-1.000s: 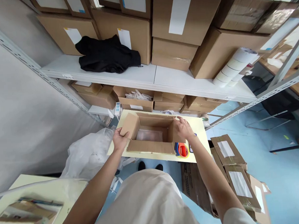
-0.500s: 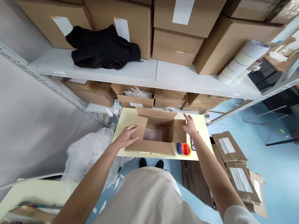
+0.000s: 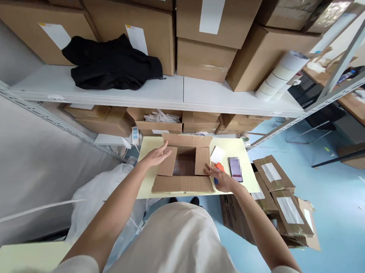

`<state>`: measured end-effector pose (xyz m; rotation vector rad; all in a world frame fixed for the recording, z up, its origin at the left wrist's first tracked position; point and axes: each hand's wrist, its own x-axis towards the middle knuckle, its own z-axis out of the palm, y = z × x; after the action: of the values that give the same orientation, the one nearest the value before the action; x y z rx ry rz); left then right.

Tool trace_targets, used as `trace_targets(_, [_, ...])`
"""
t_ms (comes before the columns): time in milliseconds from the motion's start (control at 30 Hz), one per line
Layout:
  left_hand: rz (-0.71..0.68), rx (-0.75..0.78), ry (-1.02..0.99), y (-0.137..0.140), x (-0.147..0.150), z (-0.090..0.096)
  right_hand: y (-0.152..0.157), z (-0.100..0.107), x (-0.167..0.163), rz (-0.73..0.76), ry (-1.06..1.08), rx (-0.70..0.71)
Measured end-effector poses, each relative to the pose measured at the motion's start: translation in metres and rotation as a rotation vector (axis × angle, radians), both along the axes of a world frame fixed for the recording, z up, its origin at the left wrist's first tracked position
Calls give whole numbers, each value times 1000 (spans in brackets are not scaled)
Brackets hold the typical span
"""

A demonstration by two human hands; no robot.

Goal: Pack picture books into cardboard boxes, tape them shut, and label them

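An open cardboard box (image 3: 182,183) sits on a pale yellow table, its flaps spread outward and its inside shadowed. My left hand (image 3: 156,155) is open at the box's left flap, fingers stretched toward the back flap. On the other side, my right hand (image 3: 220,179) is open, its fingertips at the outer edge of the right flap. Partly covered by that hand is an orange and blue tape dispenser (image 3: 219,166). Just right of it lie a phone (image 3: 235,168) with a lit screen and a white paper (image 3: 217,154).
Behind the table stands a grey shelf (image 3: 168,90) with cardboard boxes, a black garment (image 3: 114,62) and white rolls (image 3: 281,75). Flattened boxes (image 3: 292,210) are stacked on the floor at right. Translucent plastic sheeting (image 3: 100,198) heaps at left.
Both side flaps now lean further inward. My right hand has moved down and toward me, from the right flap's far end to over the tape dispenser. My left hand has shifted slightly toward the back.
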<state>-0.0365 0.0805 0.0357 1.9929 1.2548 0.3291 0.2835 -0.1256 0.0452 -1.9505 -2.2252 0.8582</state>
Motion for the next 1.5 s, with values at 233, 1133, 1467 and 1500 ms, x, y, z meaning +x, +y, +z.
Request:
trace_targets(233, [131,-380,-541,-26,-36,-21,14,-9,3,-13,208,109])
trace_targets(1133, [416,-183,-377,-75,-17,-45,57,-27,-25,-363,197,160])
trace_targets(1467, [85,357,3,-74,-2,-24,57,-38,-45,-402,101,135])
trace_targets(1500, [-20,397,56,-77,4,-20,57,-38,-46,-402,87,147])
